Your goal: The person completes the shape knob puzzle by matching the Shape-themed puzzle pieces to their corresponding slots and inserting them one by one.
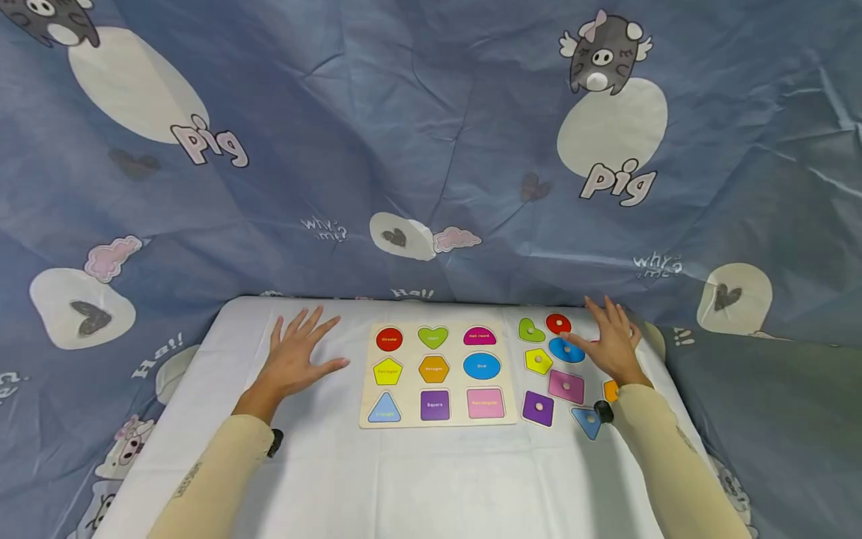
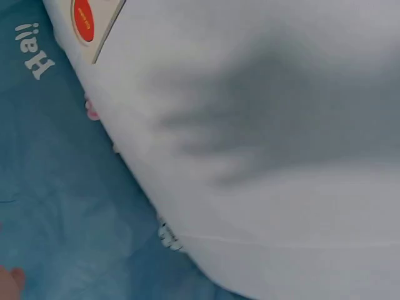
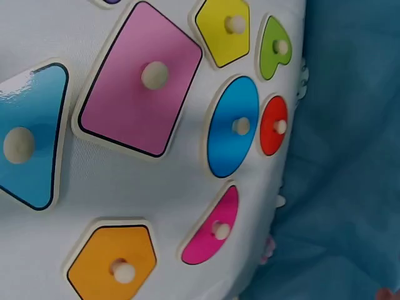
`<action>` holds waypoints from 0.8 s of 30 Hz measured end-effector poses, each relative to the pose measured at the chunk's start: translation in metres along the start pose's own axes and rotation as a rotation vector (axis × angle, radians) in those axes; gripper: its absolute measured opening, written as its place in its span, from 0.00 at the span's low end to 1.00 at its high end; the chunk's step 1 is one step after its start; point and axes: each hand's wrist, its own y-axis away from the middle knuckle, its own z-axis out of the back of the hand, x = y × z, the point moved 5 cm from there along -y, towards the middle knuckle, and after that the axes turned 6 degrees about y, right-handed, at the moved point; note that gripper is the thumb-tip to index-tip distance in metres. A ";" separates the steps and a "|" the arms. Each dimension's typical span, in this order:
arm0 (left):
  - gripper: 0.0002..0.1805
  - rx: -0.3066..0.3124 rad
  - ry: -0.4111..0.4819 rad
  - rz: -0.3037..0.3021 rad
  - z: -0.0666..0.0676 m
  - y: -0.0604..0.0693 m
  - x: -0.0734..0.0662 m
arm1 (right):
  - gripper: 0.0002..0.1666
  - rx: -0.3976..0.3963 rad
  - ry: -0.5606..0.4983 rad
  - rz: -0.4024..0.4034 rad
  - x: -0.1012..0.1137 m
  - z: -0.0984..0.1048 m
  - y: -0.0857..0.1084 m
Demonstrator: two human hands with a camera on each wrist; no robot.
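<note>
A wooden shape puzzle board (image 1: 411,417) lies on the white table, printed with coloured shapes and their names. My left hand (image 1: 296,361) hovers left of the board, fingers spread, holding nothing; its shadow falls on the cloth in the left wrist view. Over the loose knobbed pieces on the right is my right hand (image 1: 611,343), also spread and holding nothing. Around it lie a blue oval piece (image 3: 233,144), a red circle piece (image 3: 271,140), a pink rectangle piece (image 3: 128,103), an orange hexagon piece (image 3: 103,256), a magenta half-round piece (image 3: 206,240) and a blue triangle piece (image 3: 47,106).
Also among the loose pieces are a green heart (image 1: 527,334), a yellow pentagon (image 1: 542,367) and a purple square (image 1: 547,416). A blue patterned cloth (image 1: 431,150) hangs behind the white-covered table (image 1: 431,486) and surrounds its sides.
</note>
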 end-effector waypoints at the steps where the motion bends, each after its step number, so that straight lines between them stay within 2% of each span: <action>1: 0.45 -0.006 0.013 -0.010 -0.002 0.000 0.000 | 0.53 -0.001 -0.008 -0.003 -0.003 -0.002 -0.003; 6: 0.44 -0.030 0.068 -0.051 -0.016 0.003 0.001 | 0.51 -0.008 -0.079 -0.020 -0.014 -0.013 -0.014; 12: 0.43 -0.036 0.121 -0.025 -0.039 0.008 0.004 | 0.47 -0.033 -0.165 -0.065 -0.025 -0.032 -0.025; 20: 0.43 -0.064 0.192 -0.021 -0.066 0.020 0.004 | 0.42 0.010 -0.269 -0.218 -0.035 -0.063 -0.033; 24: 0.43 -0.075 0.228 -0.012 -0.080 0.029 0.003 | 0.40 0.006 -0.304 -0.258 -0.037 -0.074 -0.035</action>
